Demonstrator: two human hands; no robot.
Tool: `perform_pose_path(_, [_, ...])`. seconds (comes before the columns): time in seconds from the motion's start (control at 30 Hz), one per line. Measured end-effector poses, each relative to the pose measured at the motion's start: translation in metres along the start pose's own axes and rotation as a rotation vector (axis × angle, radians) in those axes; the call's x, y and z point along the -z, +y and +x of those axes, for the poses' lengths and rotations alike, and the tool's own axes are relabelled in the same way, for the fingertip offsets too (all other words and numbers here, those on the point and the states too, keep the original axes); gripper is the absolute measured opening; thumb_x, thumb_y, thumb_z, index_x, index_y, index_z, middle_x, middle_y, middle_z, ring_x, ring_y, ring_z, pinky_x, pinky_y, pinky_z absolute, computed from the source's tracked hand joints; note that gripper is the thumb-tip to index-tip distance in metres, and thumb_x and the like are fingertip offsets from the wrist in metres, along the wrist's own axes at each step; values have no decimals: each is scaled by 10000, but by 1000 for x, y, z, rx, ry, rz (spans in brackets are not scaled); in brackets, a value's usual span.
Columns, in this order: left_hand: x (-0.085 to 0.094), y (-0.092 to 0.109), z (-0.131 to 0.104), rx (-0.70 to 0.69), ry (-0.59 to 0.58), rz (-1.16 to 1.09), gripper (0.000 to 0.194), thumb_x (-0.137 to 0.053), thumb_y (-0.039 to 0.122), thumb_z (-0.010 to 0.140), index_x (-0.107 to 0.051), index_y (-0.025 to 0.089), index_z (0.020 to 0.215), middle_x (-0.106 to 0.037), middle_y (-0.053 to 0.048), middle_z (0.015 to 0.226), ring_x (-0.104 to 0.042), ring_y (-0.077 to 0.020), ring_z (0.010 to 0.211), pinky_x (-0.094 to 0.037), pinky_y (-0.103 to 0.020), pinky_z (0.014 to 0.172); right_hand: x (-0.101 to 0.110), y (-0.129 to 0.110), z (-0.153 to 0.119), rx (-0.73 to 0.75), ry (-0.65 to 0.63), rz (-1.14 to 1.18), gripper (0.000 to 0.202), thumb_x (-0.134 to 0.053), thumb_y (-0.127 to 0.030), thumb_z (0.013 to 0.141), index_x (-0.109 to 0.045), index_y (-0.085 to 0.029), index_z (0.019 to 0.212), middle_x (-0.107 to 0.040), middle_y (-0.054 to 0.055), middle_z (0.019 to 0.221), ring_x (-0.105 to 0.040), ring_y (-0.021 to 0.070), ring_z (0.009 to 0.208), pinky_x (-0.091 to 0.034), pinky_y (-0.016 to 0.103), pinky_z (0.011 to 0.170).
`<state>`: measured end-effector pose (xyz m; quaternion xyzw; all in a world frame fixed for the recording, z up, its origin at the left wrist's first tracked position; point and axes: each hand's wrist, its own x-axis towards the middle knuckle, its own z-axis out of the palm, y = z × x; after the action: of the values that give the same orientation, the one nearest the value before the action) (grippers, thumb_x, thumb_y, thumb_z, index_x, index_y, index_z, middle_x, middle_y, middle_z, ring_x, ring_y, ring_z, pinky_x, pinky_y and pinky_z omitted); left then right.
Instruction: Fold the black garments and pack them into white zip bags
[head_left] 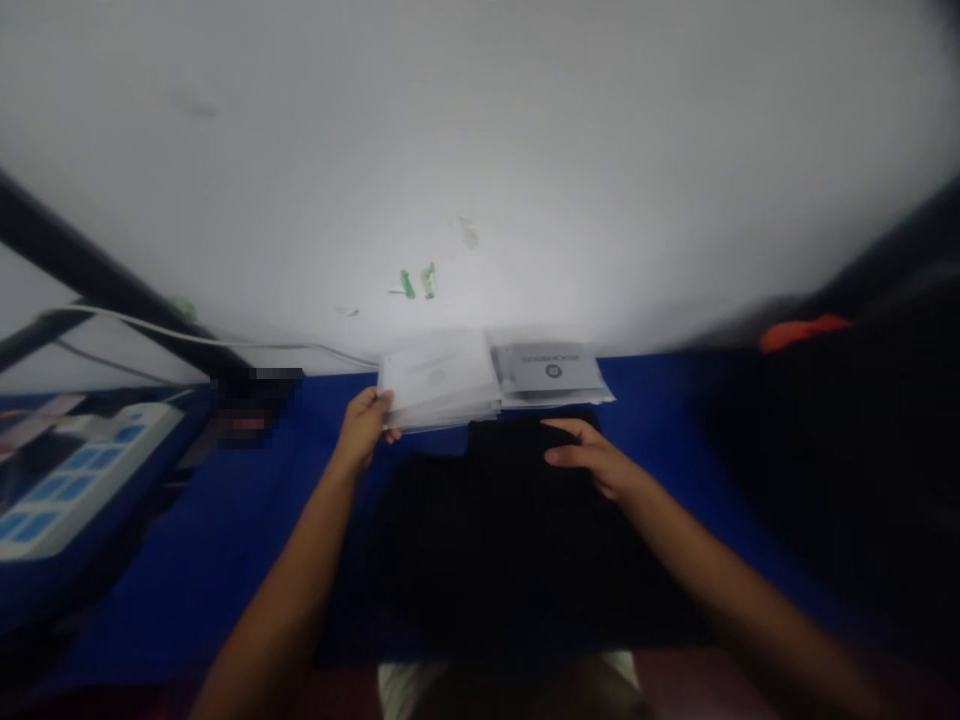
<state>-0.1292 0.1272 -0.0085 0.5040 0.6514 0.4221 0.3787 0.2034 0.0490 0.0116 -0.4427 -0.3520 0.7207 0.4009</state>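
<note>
My left hand (366, 428) pinches the left edge of a white plastic bag (442, 375) on top of a stack of similar bags by the wall. A folded black cloth item (517, 530), perhaps a garment, lies across the blue surface in front of me. At its upper right part rests my right hand (589, 455), thumb and fingers apart, touching the black cloth. Just right of the white stack is a grey printed bag (555, 372) with a round dark logo, in a clear sleeve. Dimness hides the folds of the black cloth.
A white power strip (90, 480) with blue sockets stands at the left, and a white cable (225, 342) runs along the wall. A dark mass (847, 480) fills the right side, with something orange (802, 332) on top. The blue table cover (217, 540) spreads beneath.
</note>
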Motion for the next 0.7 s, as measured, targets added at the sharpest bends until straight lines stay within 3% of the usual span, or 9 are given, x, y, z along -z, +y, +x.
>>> perform_pose_path(0.1, [5, -11, 9, -36, 75, 134, 246, -553, 437, 794, -523, 198, 838, -494, 49, 510, -506, -154, 423, -380, -242, 457, 5, 5, 1, -57, 3, -34, 513, -869, -171, 515, -694, -213, 995, -735, -4, 876, -701, 170, 794, -569, 297, 740])
perform_pose_path(0.23, [5, -11, 14, -86, 135, 411, 315, -644, 384, 755, -552, 188, 983, -597, -18, 662, -624, -248, 696, -447, -305, 653, 8, 8, 2, -75, -70, -90, 508, -852, -160, 554, -693, -212, 1033, -735, 4, 915, -704, 179, 834, -574, 301, 757])
perform_pose_path(0.37, [2, 3, 3, -150, 155, 749, 511, -562, 468, 841, -474, 166, 1244, -660, -143, 991, -620, -346, 973, -470, -425, 796, 6, 3, 0, -96, -168, -65, 445, -832, -150, 586, -708, -225, 1007, -739, -10, 896, -709, 163, 793, -580, 274, 723])
perform_pose_path(0.47, [-4, 22, -18, -295, 219, 751, 481, -576, 478, 836, -529, 162, 1196, -573, -189, 1206, -532, -367, 1144, -452, -463, 897, 2, -3, -3, -100, -261, -11, 388, -821, -148, 587, -722, -220, 954, -743, -17, 858, -709, 158, 755, -582, 268, 701])
perform_pose_path(0.53, [-12, 37, -38, -390, 79, 540, 417, -592, 479, 837, -571, 171, 1118, -594, -150, 1164, -565, -311, 1083, -450, -423, 922, -1, -6, -5, -110, -244, 18, 409, -823, -128, 563, -723, -213, 950, -745, -19, 843, -708, 154, 749, -581, 263, 704])
perform_pose_path(0.6, [-22, 50, -60, -375, -257, 217, 365, -575, 492, 862, -590, 190, 1067, -643, -95, 1055, -610, -243, 973, -469, -365, 883, -3, -9, -7, -125, -238, 31, 437, -822, -113, 546, -721, -200, 962, -745, -14, 837, -707, 157, 741, -581, 267, 699])
perform_pose_path(0.63, [-28, 55, -70, -327, -483, 93, 366, -563, 488, 877, -589, 193, 1093, -650, -85, 1048, -612, -228, 980, -466, -350, 886, -3, -10, -8, -133, -248, 30, 438, -818, -115, 550, -719, -195, 969, -743, -11, 838, -707, 160, 736, -581, 269, 694])
perform_pose_path(0.7, [-39, 61, -86, -213, -781, -76, 379, -607, 465, 860, -583, 201, 1129, -656, -64, 1014, -617, -199, 933, -471, -316, 837, 0, -10, -11, -148, -262, 13, 410, -809, -134, 581, -715, -196, 976, -739, -9, 847, -705, 158, 724, -579, 261, 680])
